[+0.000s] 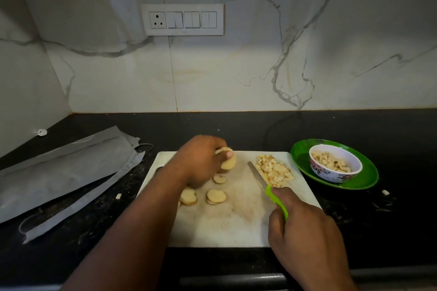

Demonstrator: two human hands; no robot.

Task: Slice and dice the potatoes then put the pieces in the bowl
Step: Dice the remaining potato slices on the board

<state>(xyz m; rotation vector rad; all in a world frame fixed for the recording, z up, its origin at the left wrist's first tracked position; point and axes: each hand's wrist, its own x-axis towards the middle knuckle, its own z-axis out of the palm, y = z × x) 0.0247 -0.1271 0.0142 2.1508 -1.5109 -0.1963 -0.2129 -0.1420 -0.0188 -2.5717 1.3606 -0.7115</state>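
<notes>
Potato (229,161) gripped in left hand (201,160), right hand (305,227) holding knife (267,184), grey bags (66,172) left, diced pile (274,170) beside blade.

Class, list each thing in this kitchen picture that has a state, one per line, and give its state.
Left hand: grips a potato.
Potato: partly cut, lifted off the board.
Right hand: holds the knife.
Knife: blade resting against the diced pile.
Slices: lying stacked on the board.
Diced pile: heaped on the board.
Bowl: partly filled, on a green plate.
</notes>
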